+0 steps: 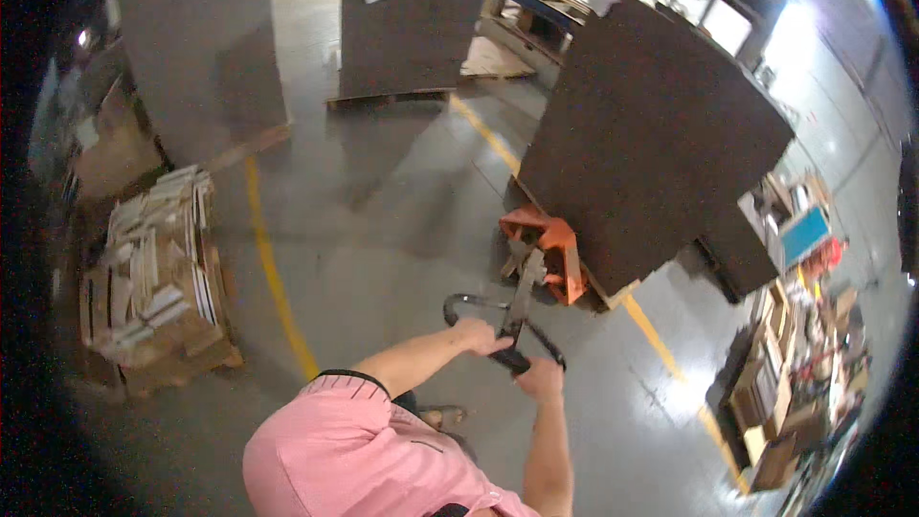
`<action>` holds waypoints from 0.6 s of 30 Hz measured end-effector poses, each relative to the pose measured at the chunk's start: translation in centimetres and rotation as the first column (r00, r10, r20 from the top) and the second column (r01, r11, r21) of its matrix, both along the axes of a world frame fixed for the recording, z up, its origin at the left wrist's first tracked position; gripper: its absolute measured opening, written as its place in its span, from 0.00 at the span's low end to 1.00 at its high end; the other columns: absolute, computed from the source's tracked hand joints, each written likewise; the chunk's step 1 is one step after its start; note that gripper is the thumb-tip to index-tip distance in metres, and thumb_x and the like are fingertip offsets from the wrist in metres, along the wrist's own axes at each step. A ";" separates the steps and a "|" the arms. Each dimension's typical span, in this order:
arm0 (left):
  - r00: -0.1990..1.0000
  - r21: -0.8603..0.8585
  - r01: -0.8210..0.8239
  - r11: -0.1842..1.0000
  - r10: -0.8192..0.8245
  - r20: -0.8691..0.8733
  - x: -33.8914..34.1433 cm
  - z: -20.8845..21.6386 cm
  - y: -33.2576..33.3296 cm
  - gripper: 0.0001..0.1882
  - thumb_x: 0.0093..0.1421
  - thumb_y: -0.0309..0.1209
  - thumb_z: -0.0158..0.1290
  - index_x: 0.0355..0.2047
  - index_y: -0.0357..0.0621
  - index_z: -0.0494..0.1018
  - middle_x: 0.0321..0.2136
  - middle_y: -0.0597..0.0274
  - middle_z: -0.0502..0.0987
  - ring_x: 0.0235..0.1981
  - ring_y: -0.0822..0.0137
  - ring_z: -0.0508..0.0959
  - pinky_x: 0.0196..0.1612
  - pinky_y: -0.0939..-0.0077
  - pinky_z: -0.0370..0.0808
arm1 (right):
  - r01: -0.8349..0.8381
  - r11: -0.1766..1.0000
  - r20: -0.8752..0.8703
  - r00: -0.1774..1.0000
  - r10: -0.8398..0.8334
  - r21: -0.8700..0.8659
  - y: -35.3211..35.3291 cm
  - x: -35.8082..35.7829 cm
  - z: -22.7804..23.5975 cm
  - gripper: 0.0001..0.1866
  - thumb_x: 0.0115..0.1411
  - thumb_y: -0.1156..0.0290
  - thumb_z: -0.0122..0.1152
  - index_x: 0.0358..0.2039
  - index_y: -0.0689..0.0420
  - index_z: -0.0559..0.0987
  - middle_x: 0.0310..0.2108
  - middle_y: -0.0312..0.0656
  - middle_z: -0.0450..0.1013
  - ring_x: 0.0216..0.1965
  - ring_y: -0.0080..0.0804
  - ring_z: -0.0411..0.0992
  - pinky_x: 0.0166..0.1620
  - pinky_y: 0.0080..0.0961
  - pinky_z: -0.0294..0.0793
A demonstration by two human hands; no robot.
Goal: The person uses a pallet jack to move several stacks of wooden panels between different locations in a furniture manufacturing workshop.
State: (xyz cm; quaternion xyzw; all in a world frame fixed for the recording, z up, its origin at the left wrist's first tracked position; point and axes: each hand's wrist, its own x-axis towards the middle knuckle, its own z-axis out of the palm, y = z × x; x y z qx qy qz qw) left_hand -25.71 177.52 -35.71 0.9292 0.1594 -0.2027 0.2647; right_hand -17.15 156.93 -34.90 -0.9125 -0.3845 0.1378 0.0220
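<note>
From my remote seat I see a pink shirt (354, 450) nearest, on the near side of the pallet jack (571, 254). My left hand (476, 336) is closed around the left part of the jack's black handle (510, 361); my right hand (543, 378) is closed around its right part. The orange pallet jack is just beyond both hands, at the near end of a tall brown stack (661, 134) on a pallet; I can't see its forks. Left of the jack, well apart, sits a pallet of loose boards (158, 268); to its right, a heap of scraps (780, 373). Farther beyond the jack, to the left, stand two more tall stacks (412, 33).
</note>
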 end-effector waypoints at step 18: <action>0.854 0.099 -0.062 0.993 0.001 0.520 -24.7 11.9 3.9 0.29 0.60 0.57 0.44 0.21 0.48 0.81 0.25 0.57 0.81 0.30 0.55 0.80 0.40 0.57 0.70 | -0.139 0.985 -0.234 0.966 0.113 -0.101 5.0 -25.3 15.7 0.35 0.49 0.37 0.66 0.43 0.58 0.83 0.33 0.59 0.79 0.38 0.61 0.77 0.40 0.51 0.74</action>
